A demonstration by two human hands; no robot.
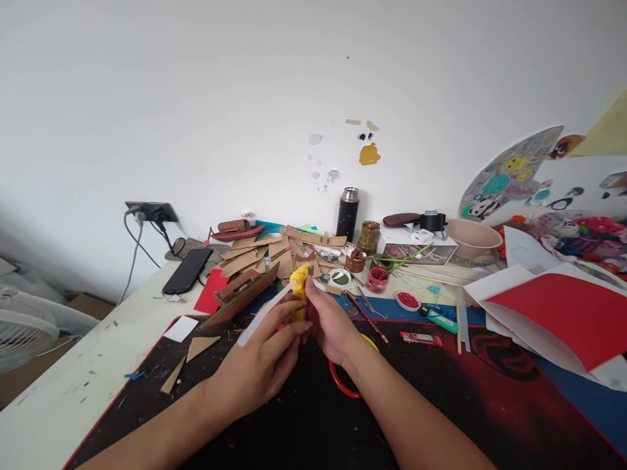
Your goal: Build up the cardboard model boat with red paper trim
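Left hand (pixel 267 346) wrapped round yellow glue gun (pixel 299 281), held up over black mat (pixel 294 431) on counter (pixel 73 385). White glue stick (pixel 262 318) juts from gun above left hand. Right hand (pixel 336 326) up against gun, thumb alongside; fingers hidden, can't tell its grip. Model boat (pixel 242 294) just left, cardboard scraps (pixel 247 250) behind.

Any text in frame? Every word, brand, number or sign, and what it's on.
None I can read.
Pink lighter: label marks, too small.
Teal item: pale marking, too blurred.
White box: printed side, no words legible.
Desk mat: dark swirl, no readable letters.
Yellow tool in the hands: no lettering discernible.
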